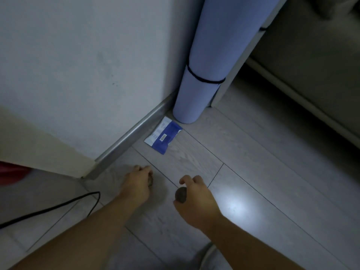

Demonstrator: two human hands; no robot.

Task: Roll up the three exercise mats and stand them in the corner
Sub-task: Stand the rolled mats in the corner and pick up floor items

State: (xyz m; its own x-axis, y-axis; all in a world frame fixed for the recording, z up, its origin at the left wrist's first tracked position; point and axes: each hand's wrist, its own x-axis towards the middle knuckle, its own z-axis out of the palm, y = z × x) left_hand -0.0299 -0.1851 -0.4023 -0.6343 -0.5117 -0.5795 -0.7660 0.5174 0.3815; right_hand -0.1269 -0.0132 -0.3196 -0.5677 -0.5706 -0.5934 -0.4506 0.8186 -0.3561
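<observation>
One rolled mat [204, 61], tied with a black cord [202, 79], is stood upright in the corner against the wall [78, 65], so that part of the job is judged done. The left hand [139, 184] and right hand [194, 199] are held low over the floor [272, 182], fingers curled; something small and dark seems gripped in each, though this cannot be told for certain. No other mat is seen, so the next must be fetched and rolled.

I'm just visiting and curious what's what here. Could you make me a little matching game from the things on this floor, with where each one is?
Things:
1. rolled mat
2. blue packet
3. black cable
4. red object

Places:
A. flat on the floor by the skirting
B. far left edge
C. upright in the corner
D. trailing across the floor, lower left

Pairs: 1-C, 2-A, 3-D, 4-B
</observation>
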